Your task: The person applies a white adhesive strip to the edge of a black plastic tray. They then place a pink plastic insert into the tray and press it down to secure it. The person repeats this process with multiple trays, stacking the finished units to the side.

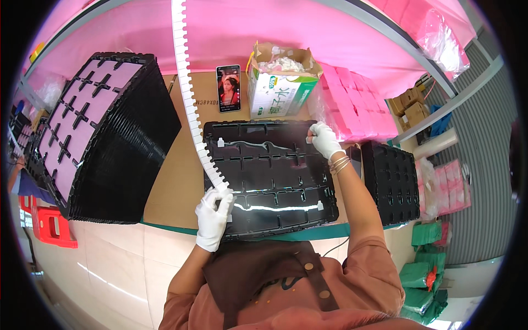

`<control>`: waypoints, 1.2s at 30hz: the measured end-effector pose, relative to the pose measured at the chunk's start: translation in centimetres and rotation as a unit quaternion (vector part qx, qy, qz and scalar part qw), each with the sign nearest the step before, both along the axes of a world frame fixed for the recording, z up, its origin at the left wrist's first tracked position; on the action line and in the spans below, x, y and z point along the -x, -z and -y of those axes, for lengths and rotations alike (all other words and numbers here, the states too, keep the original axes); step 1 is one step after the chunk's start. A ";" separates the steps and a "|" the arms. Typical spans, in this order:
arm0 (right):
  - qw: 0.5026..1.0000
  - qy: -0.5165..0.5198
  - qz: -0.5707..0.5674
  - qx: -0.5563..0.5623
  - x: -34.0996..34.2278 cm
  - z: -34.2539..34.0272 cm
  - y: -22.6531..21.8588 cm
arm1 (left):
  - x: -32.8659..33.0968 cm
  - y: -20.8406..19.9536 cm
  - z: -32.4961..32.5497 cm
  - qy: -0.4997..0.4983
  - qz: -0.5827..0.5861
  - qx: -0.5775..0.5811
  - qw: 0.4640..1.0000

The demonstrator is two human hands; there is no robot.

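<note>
A black plastic tray (254,171) with cross-shaped ridges lies in front of me. My left hand (213,217), in a white glove, is closed on the lower end of a long white strip of notched tabs (190,102), beside the tray's near left corner. Up from there the strip runs past the top of the view. Over the tray's far right corner, my gloved right hand (326,141) pinches a small white tab (309,139). Similar tabs sit at the tray's far left (221,142) and near right (320,205); another shows beside my left fingers.
Tall stacks of black trays stand left (118,143) and right (391,184); pink sheets top the left one. Behind the tray are a propped phone (229,89), a cardboard box (280,91) of white scraps and pink wrapped packs (355,104). A red stool (54,226) is on the floor.
</note>
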State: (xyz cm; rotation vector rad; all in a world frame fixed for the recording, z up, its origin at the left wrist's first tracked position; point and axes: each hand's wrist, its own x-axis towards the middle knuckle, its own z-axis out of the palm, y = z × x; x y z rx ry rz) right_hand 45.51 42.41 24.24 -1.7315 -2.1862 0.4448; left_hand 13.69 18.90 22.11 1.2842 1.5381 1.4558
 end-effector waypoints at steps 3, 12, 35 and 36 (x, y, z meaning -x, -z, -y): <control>0.999 -0.015 0.029 -0.036 0.5 -0.1 0.3 | -0.1 -1.2 -0.3 0.001 0.012 0.026 1.000; 0.991 -0.072 -0.097 -0.061 -2.1 -1.0 3.1 | 0.6 0.0 -0.1 -0.009 0.218 0.031 0.975; 0.993 0.015 -0.074 -0.085 -1.0 -0.7 3.2 | 0.5 0.3 -0.2 -0.021 0.238 0.032 0.971; 0.994 0.007 -0.064 -0.086 -0.7 -0.7 3.0 | 0.5 0.5 -0.2 -0.023 0.233 0.030 0.972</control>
